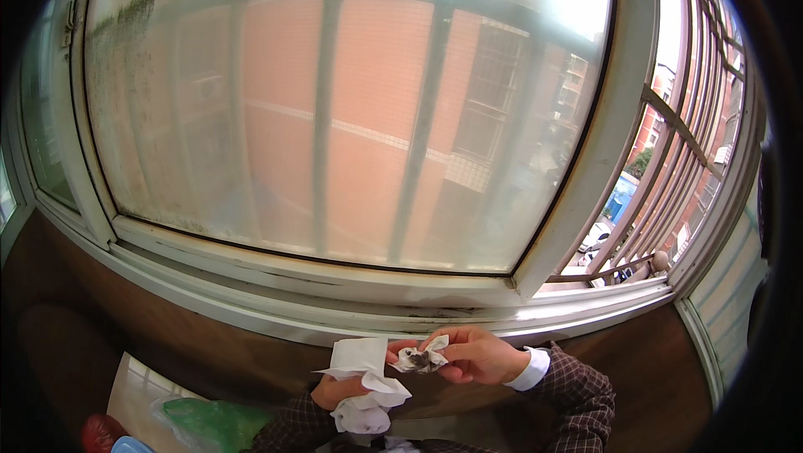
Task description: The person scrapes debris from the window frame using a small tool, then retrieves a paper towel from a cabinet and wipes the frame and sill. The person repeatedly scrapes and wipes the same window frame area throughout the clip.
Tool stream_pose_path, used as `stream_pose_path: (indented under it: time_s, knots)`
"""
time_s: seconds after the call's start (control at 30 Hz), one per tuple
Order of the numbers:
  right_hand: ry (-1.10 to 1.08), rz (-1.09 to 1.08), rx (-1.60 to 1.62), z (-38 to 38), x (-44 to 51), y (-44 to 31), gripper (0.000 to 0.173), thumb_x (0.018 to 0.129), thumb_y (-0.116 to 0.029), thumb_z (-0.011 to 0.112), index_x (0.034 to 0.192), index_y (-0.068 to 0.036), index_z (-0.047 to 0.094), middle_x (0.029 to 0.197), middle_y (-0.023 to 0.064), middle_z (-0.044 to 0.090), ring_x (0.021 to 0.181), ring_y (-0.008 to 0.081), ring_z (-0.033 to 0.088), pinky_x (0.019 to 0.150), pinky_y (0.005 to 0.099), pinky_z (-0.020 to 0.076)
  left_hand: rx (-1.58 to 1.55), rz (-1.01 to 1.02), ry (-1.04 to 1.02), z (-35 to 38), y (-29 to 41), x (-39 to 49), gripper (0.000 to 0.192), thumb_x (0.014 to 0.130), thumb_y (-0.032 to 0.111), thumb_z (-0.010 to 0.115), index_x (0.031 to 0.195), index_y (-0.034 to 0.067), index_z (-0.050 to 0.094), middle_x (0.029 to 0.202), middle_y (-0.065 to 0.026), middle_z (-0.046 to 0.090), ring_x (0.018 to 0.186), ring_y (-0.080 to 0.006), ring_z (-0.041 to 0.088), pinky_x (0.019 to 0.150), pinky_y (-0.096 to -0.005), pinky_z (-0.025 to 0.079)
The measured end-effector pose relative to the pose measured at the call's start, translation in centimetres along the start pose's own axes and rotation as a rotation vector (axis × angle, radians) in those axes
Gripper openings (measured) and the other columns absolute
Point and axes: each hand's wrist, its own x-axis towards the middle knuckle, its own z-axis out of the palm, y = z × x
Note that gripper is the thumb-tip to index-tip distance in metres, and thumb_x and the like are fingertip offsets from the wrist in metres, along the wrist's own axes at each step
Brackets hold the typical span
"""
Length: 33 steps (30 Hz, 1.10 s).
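My left hand (337, 390) grips white paper tissues (359, 354), one part folded into a flat square and another hanging crumpled below the palm. In my right hand (483, 357) is a crumpled tissue (421, 360) with dark grey dirt on it, pinched between thumb and fingers. The fingertips of my left hand reach up to the dirty tissue's left side; whether they press on it I cannot tell. Both hands are just in front of the white window track (401, 318), which has dark grime along it. Above it stands a sliding window pane (376, 139), hazy and stained.
Black mould-like specks mark the pane's upper left and lower edge. At the right the window is open onto metal security bars (680, 158). Below left lie a green plastic bag (213, 418), a red object (103, 433) and a light blue object (130, 445). Brown panelling (207, 352) runs under the sill.
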Motion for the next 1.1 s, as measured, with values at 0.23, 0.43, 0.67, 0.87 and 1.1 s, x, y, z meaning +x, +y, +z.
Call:
stream_pose_path:
  time_s: [0.23, 0.43, 0.67, 0.87, 1.1]
  knots:
    - [0.008, 0.006, -0.032, 0.1, 0.5, 0.4, 0.022, 0.095, -0.014, 0.048, 0.114, -0.005, 0.055, 0.070, 0.0023, 0.052, 0.055, 0.0073, 0.042, 0.046, 0.0217, 0.0305, 0.068, -0.078, 0.070, -0.6, -0.2, -1.4, 0.045, 0.071, 0.022, 0.071, 0.109, 0.000, 0.061, 0.135, -0.0248, 0.042, 0.118, -0.0294, 0.049, 0.096, -0.0371, 0.041]
    - [0.089, 0.038, -0.020, 0.9, 0.6, 0.1, 0.023, 0.094, -0.014, 0.048, 0.114, -0.005, 0.055, 0.067, 0.0020, 0.052, 0.053, 0.0070, 0.042, 0.045, 0.0215, 0.0312, 0.092, -0.138, 0.071, -0.7, 0.2, -1.6, 0.035, 0.078, 0.014, 0.068, 0.107, -0.004, 0.063, 0.137, -0.0222, 0.040, 0.107, -0.0231, 0.057, 0.090, -0.0324, 0.047]
    - [0.031, 0.046, 0.023, 0.2, 0.7, 1.0, 0.022, 0.094, -0.013, 0.047, 0.114, -0.005, 0.055, 0.066, 0.0034, 0.054, 0.050, 0.0074, 0.042, 0.044, 0.0213, 0.0320, -0.067, -0.177, 0.100, 1.0, 0.5, -1.2, 0.064, 0.076, 0.009, 0.072, 0.130, -0.007, 0.041, 0.134, -0.0193, 0.044, 0.105, -0.0225, 0.059, 0.089, -0.0330, 0.050]
    - [0.028, 0.046, 0.049, 0.5, 0.4, 1.4, 0.022, 0.094, -0.014, 0.047, 0.113, -0.005, 0.055, 0.067, 0.0031, 0.053, 0.053, 0.0071, 0.044, 0.043, 0.0199, 0.0310, 0.100, -0.153, 0.009, -1.0, -0.9, -2.0, 0.054, 0.083, 0.003, 0.064, 0.131, -0.005, 0.039, 0.123, -0.0169, 0.054, 0.111, -0.0240, 0.056, 0.095, -0.0348, 0.045]
    - [0.056, 0.042, 0.049, 0.6, -0.1, 1.4, 0.023, 0.095, -0.016, 0.048, 0.113, -0.005, 0.055, 0.068, 0.0027, 0.050, 0.057, 0.0070, 0.043, 0.044, 0.0199, 0.0291, 0.295, -0.094, 0.020, -0.9, -0.5, -2.1, 0.052, 0.082, 0.002, 0.066, 0.127, -0.005, 0.042, 0.125, -0.0167, 0.053, 0.111, -0.0229, 0.056, 0.095, -0.0348, 0.044]
